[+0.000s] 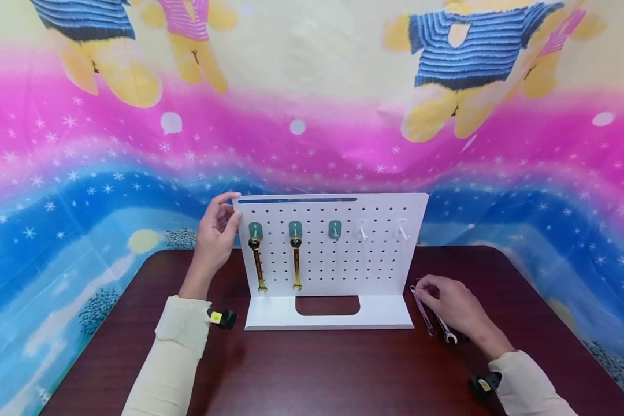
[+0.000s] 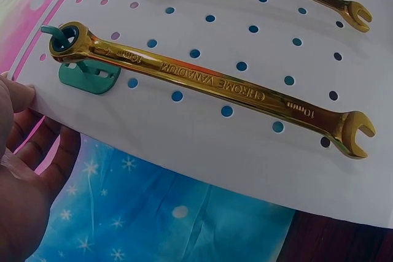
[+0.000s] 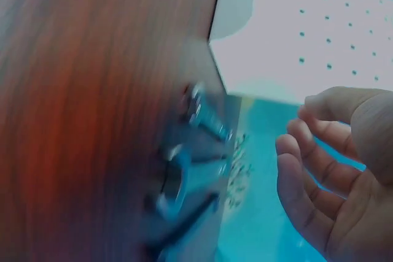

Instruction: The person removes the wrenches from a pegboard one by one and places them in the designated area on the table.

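My left hand (image 1: 217, 232) holds the upper left edge of a white pegboard (image 1: 312, 277), the thumb at its front and the fingers at the side and behind. Two gold combination wrenches hang from green hooks: one (image 2: 209, 82) nearest my left hand, marked 10mm, and another (image 1: 297, 266) to its right. On the table right of the board lie several wrenches, among them a purplish one (image 1: 424, 312) and a silver one (image 1: 446, 330). Over them hovers my right hand (image 1: 455, 303), fingers loosely bent, nothing between them in the right wrist view; the wrenches there are blurred.
A third green hook (image 1: 335, 230) and two clear hooks (image 1: 361, 230) on the board bear no wrench. The board's base (image 1: 275, 315) stands on a dark wood table (image 1: 312, 370). Behind hangs a printed cloth (image 1: 301, 156) with teddy bears and snowflakes.
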### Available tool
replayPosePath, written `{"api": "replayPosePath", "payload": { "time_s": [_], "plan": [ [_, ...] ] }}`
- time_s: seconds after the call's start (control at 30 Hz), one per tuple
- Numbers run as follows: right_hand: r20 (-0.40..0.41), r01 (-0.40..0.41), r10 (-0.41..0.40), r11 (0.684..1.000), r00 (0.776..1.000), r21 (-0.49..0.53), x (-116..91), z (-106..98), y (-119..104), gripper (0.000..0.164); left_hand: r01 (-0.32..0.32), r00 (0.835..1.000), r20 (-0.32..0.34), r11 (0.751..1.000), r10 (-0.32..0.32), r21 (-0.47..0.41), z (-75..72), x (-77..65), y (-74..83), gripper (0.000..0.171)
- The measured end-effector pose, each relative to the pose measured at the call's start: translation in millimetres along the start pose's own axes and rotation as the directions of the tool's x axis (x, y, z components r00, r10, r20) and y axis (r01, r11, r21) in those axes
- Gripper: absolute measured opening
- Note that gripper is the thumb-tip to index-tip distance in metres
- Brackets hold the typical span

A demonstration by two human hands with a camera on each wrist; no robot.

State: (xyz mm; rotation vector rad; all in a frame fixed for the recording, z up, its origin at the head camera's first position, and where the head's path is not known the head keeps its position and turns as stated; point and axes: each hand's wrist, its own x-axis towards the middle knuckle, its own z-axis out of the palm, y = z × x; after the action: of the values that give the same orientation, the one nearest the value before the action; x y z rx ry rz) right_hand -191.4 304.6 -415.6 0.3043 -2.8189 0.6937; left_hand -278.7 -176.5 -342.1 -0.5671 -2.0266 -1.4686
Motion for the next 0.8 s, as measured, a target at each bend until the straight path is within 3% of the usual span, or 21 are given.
{"api": "replayPosePath", "payload": {
  "time_s": [0.33,0.53,0.8],
  "plan": [
    [0.003,0.107,-0.108,0.990,0.994,0.088,8.6,18.7,-40.6,0.002,0.012,1.000,-0.003,1.000,-0.012,0.003,1.7,0.5,1.9,0.040],
    [0.026,0.147,-0.151,0.980,0.988,0.135,14.7,29.3,-65.1,0.010,0.006,1.000,-0.002,1.000,-0.006,0.003,0.8,0.1,3.5,0.041],
    [0.029,0.273,-0.287,0.933,0.957,0.233,27.2,46.7,-94.1,0.012,-0.028,1.000,-0.002,1.000,0.028,-0.010,0.3,-0.7,-0.3,0.041]
  ]
}}
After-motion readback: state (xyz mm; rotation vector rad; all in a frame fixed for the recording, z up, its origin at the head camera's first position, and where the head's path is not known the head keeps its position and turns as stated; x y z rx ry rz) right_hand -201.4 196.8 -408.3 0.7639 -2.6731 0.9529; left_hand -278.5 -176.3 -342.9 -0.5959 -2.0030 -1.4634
